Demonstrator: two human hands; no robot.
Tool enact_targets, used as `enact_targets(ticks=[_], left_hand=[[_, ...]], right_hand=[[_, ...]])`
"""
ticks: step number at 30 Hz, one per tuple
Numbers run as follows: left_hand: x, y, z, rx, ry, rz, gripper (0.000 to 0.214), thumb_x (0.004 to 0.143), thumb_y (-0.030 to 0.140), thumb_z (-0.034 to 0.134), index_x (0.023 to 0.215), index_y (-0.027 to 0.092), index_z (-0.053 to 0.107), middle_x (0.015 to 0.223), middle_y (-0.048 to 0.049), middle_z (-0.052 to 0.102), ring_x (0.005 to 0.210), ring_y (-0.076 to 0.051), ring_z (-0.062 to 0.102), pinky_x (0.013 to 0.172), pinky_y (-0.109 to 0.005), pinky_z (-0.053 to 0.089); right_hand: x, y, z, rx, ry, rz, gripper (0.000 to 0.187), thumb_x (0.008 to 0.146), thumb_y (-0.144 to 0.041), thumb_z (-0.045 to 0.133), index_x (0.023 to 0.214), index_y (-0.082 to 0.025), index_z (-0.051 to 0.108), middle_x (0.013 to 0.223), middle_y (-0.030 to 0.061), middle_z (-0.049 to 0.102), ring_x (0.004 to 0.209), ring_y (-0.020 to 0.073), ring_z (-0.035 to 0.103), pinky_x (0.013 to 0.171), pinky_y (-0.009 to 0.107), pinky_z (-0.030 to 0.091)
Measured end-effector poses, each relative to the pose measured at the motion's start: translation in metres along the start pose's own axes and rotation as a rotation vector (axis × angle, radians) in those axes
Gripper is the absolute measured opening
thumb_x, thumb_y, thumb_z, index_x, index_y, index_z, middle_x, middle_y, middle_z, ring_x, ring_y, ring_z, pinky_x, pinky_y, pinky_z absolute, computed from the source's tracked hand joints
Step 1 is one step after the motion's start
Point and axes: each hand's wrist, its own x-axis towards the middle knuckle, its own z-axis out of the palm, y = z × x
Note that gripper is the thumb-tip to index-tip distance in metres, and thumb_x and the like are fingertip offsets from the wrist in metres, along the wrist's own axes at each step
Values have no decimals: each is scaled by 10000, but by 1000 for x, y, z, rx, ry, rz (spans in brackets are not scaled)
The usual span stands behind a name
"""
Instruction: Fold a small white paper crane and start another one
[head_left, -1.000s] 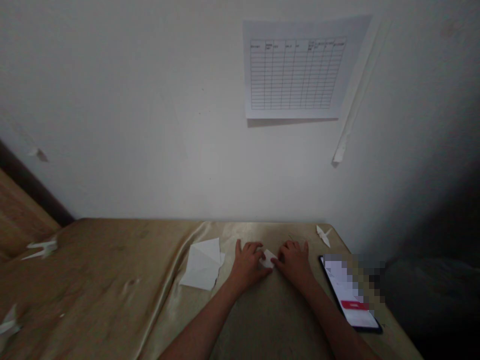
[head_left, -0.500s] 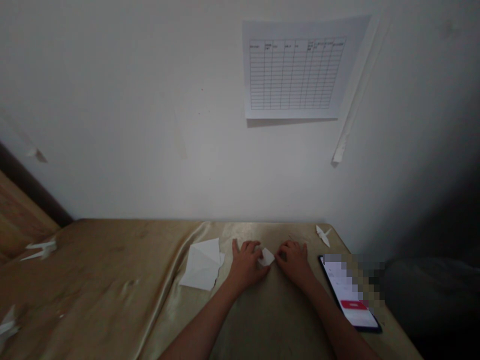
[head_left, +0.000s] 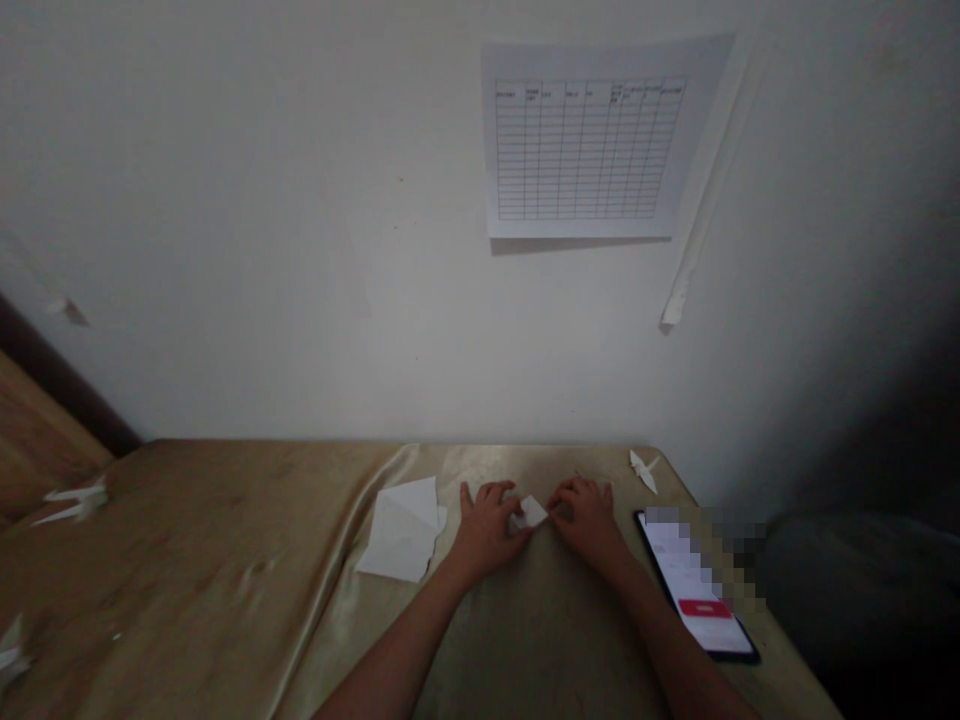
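A small folded piece of white paper [head_left: 533, 511] lies on the tan satin cloth [head_left: 525, 640] covering the table. My left hand [head_left: 486, 525] pinches its left side, fingers curled down on it. On its right edge, my right hand [head_left: 587, 513] presses with bent fingertips. Both hands rest on the cloth near the far edge by the wall.
A stack of white paper sheets [head_left: 405, 527] lies left of my left hand. A lit phone [head_left: 694, 590] sits at the right. A finished paper crane [head_left: 644, 469] stands at the far right corner; more paper cranes [head_left: 71, 500] lie far left. A printed grid sheet [head_left: 589, 145] hangs on the wall.
Both hands and the small paper have shifted slightly toward the wall; the fingers have drawn closer over the paper. The view has drifted a little.
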Motion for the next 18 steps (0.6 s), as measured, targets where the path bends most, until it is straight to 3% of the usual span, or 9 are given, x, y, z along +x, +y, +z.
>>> enact_targets(ticks=[10,18], left_hand=[[1,-3,1,-5,0,-2,237,800,436,690,989,295,664,1430,-33,520,1346,-305,405,1130,-724,26],[3,-9,0,-41,-26,-14,168,841,402,655,990,329,681,1439,6,516,1350,-292,400,1112,-748,37]], right_hand=[[1,0,-2,-27,-36,-27,195,892,-305,556,949,-339,740,1115,38,636,1183,256,502,1104,609,151],[0,0,1,-27,-25,-68,171,905,-298,567,943,-319,733,1110,35,634,1157,237,517,1120,578,150]])
